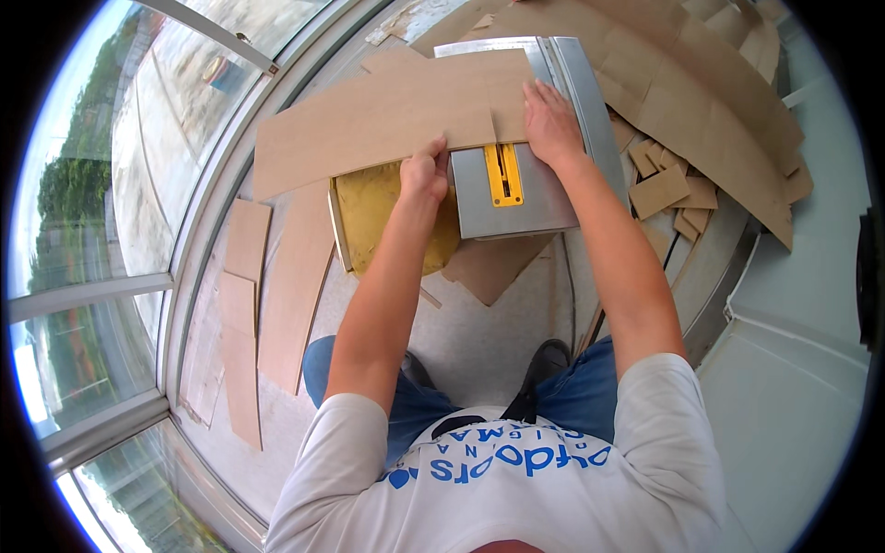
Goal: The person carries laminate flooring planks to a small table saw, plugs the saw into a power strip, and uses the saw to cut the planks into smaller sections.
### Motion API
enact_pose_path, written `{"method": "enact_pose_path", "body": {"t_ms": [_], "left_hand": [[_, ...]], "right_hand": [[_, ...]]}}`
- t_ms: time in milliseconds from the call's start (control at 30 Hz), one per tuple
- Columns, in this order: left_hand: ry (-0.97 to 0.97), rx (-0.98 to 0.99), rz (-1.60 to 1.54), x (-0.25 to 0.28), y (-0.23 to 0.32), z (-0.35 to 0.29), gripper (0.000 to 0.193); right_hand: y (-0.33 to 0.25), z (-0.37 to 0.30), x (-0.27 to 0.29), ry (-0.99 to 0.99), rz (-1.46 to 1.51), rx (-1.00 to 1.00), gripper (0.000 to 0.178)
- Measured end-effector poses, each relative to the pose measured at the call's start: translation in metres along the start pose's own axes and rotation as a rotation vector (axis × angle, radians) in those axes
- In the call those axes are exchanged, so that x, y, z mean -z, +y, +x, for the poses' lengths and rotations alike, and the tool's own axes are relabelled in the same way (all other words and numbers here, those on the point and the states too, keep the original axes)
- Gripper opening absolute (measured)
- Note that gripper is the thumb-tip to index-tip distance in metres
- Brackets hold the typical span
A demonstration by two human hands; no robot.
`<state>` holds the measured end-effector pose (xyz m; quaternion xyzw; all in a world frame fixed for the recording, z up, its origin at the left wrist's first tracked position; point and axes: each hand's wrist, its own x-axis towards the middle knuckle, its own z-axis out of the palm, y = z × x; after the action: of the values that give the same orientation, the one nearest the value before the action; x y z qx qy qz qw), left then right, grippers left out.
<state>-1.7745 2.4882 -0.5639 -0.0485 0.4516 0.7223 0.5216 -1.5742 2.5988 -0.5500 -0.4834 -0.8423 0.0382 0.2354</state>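
A long, thin brown wooden board (369,124) lies across the grey metal top of a table saw (479,217). Its near edge is pinched in my left hand (426,170), thumb on top, just left of the yellow insert plate (505,184). A short dark line, apparently a cut, runs into the board from that edge, in line with the slot in the plate. The blade itself is hard to make out. At the board's right end, my right hand (555,124) lies flat with its fingers stretched forward, between the board and the saw's rail (585,92).
A worn yellow panel (373,207) adjoins the saw's left side. Wooden strips (241,318) lie on the floor by the windows at left. Several small offcuts (659,189) are piled at right, beside large brown sheets (682,83). A dark cord (570,286) runs along the floor.
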Motion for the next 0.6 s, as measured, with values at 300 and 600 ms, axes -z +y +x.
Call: {"method": "enact_pose_path", "body": {"t_ms": [300,600], "left_hand": [[0.028,0.003,0.011,0.001,0.000,-0.013,0.019],[0.044,0.001,0.005,0.008,-0.001,-0.021,0.018]], "right_hand": [[-0.002,-0.008,0.002,-0.031,0.000,-0.003,0.042],[-0.007,-0.015,0.011,-0.044,0.047,0.000,0.041]]}}
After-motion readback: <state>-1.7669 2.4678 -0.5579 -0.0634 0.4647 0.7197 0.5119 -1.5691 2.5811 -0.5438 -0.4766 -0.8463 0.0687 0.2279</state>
